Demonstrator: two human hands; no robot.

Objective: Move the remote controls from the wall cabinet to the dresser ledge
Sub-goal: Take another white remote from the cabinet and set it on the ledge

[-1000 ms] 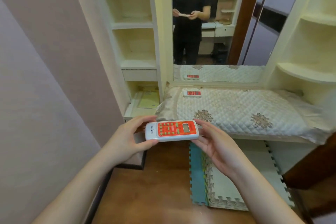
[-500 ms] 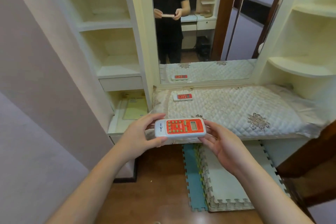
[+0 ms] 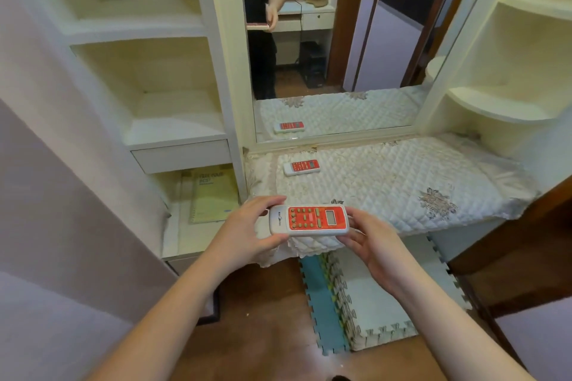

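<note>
**Second remote held at the ledge edge**

Your left hand (image 3: 247, 230) and right hand (image 3: 370, 244) pinch the ends of the remote (image 3: 309, 220). Keep it level; set it on the quilted ledge (image 3: 387, 182) near the placed remote (image 3: 302, 167).

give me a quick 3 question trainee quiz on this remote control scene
1. True or false: a remote already lies on the quilted cover of the dresser ledge.
2. What holds the second remote? A) left hand only B) both hands C) neither hand
3. What lies in the cabinet compartment under the drawer?

Key:
1. True.
2. B: left hand at its left end, right hand at its right.
3. A yellow-green notebook.
</note>
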